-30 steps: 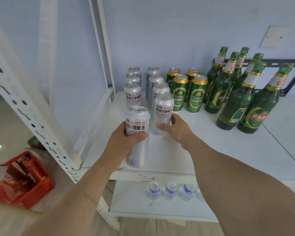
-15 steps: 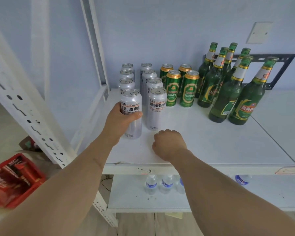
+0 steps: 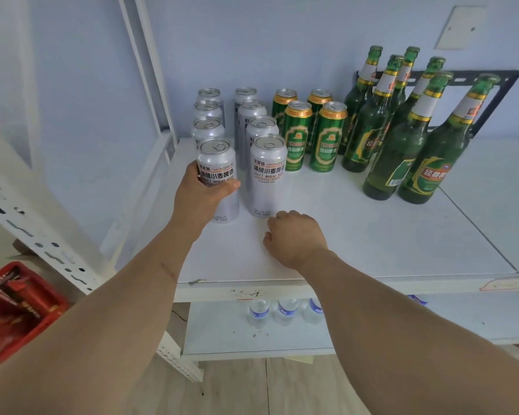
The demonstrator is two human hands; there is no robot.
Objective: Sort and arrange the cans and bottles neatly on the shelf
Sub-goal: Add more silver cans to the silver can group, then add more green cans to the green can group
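Observation:
My left hand (image 3: pixel 203 197) grips a silver beer can (image 3: pixel 218 163) that stands upright at the front of the left silver row on the white shelf (image 3: pixel 357 244). Beside it stands a second silver can (image 3: pixel 267 175), heading the right silver row. My right hand (image 3: pixel 295 241) rests on the shelf just in front of that can, fingers curled and holding nothing. Several green cans (image 3: pixel 312 133) stand in two rows to the right of the silver ones. Several green glass bottles (image 3: pixel 408 133) stand further right, near the wall.
White perforated shelf uprights (image 3: pixel 42 244) run along the left. On the lower shelf (image 3: pixel 222 333) stand three small water bottles (image 3: pixel 285 311). A red crate (image 3: pixel 15 307) sits on the floor at the left. A black bracket (image 3: pixel 504 85) hangs on the wall behind the bottles.
My left hand has carried the silver can forward and set it down at the front of the left row. My right hand let go of the neighbouring can and drew back onto the shelf.

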